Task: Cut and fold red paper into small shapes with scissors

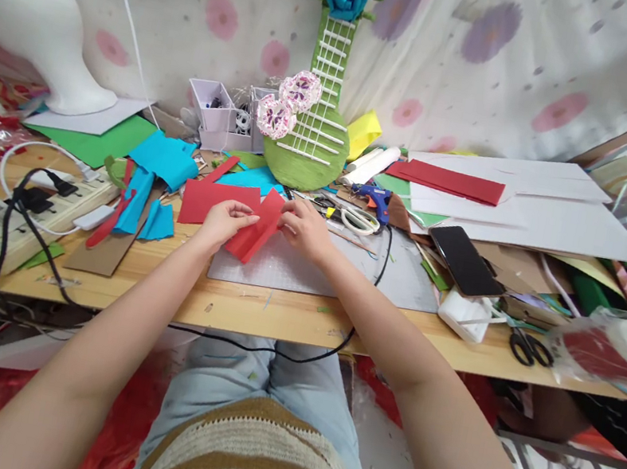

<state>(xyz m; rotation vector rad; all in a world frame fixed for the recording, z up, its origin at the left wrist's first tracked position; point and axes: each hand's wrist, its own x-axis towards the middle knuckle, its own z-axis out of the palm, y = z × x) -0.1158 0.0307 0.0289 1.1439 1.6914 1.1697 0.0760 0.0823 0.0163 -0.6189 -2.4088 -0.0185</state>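
A folded piece of red paper [253,235] is held over the grey cutting mat [306,274]. My left hand [229,221] pinches its left side between thumb and fingers. At its right upper edge, the bent fingers of my right hand [306,227] grip the same sheet. Another flat red sheet [198,202] lies on the wooden table just behind my left hand. Scissors with pale handles [359,221] lie beyond my right hand, beside a blue glue gun [377,199].
A green paper lute shape [308,161] with flowers stands at the back. Blue paper pieces [164,160] and a power strip [51,208] are on the left. To the right lie a phone [465,261], white boards [558,221] and black-handled scissors [531,349]. A black cable [385,259] crosses the mat.
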